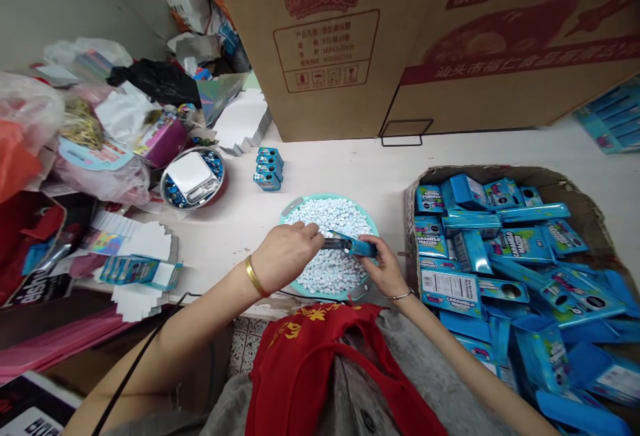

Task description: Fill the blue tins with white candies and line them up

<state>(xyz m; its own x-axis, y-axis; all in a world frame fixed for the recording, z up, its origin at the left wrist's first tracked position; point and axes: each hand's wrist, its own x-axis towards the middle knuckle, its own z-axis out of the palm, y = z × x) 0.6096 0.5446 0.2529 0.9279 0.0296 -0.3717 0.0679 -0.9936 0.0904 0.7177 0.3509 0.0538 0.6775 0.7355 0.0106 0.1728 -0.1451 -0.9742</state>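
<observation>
My left hand (pixel 293 256), with a gold bangle at the wrist, is closed around a dark, narrow scoop-like tool (pixel 333 244). The tool's far end meets the opening of a small blue candy box (pixel 363 249), which my right hand (pixel 387 269) grips between thumb and fingers. Both hands are above a turquoise basin (pixel 371 221) full of small pale blue-white candies (pixel 327 213). What is inside the box cannot be seen. Beyond the basin, several small blue boxes (pixel 269 169) stand in a short row on the table.
On the right, a cut-down carton (pixel 411 206) holds many blue boxes. A big brown carton (pixel 330 109) stands at the back, beside a black wire stand (pixel 403 144). To the left are a white scale (pixel 189 175) on a round bowl, flat white card stacks (pixel 243 119) and heaped bags.
</observation>
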